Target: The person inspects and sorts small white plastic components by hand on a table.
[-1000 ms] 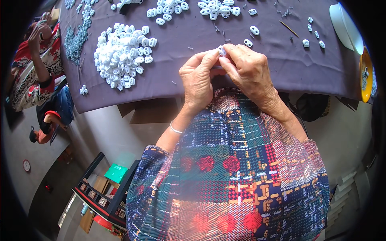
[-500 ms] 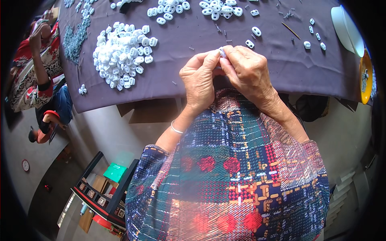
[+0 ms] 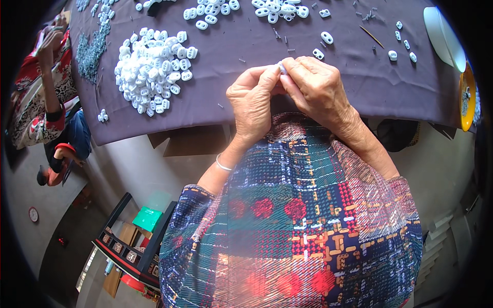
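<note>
Above the table's near edge, my left hand (image 3: 252, 97) and my right hand (image 3: 317, 87) meet, thumbs and fingers pinched around a small white cord lock (image 3: 282, 69). Most of it is hidden by the fingertips. Just beyond the right hand lie two loose cord-lock pieces, a two-holed white one (image 3: 326, 37) and another (image 3: 318, 54). To the left of my hands is a big heap of white cord locks (image 3: 151, 72). Small metal springs (image 3: 277, 35) are scattered on the dark cloth past my fingertips.
More white pieces lie in piles (image 3: 280, 10) at the far side. A thin brown stick (image 3: 372, 37) rests at right, near a white bowl (image 3: 442, 41) and a yellow dish (image 3: 467, 97). A heap of springs (image 3: 92, 54) is at far left, where another person (image 3: 49, 87) sits.
Both hands keep their pinch on the cord lock, with only slight finger movement. The whole view has shifted a little, so the table's things appear slightly further left.
</note>
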### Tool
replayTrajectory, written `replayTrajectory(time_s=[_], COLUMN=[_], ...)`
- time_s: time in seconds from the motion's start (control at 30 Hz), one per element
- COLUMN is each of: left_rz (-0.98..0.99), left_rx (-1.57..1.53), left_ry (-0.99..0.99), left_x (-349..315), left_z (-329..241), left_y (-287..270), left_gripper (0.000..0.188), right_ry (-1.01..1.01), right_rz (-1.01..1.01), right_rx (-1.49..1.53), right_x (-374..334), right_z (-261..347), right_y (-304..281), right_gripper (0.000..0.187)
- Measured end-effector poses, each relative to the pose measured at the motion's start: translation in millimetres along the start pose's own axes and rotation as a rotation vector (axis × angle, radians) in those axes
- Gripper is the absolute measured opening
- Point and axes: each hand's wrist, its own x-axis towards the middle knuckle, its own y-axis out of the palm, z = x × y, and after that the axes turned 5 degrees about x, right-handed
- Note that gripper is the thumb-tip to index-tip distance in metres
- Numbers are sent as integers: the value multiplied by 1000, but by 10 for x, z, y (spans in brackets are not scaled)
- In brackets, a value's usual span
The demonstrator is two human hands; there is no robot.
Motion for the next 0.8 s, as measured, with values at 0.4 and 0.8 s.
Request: replayTrajectory(time_s=[0.4, 0.8], left_rz=[-3, 99], left_rx=[-13, -39], left_ry=[-6, -47], left_x=[5, 9], left_z=[7, -16], left_y=[-11, -16], left_gripper=[10, 14], right_ry=[-21, 515], right_rz=[-20, 71], right_rx=[11, 653], right_x=[-11, -5], right_z=[-9, -81], right_y=[47, -130], right_gripper=[18, 16])
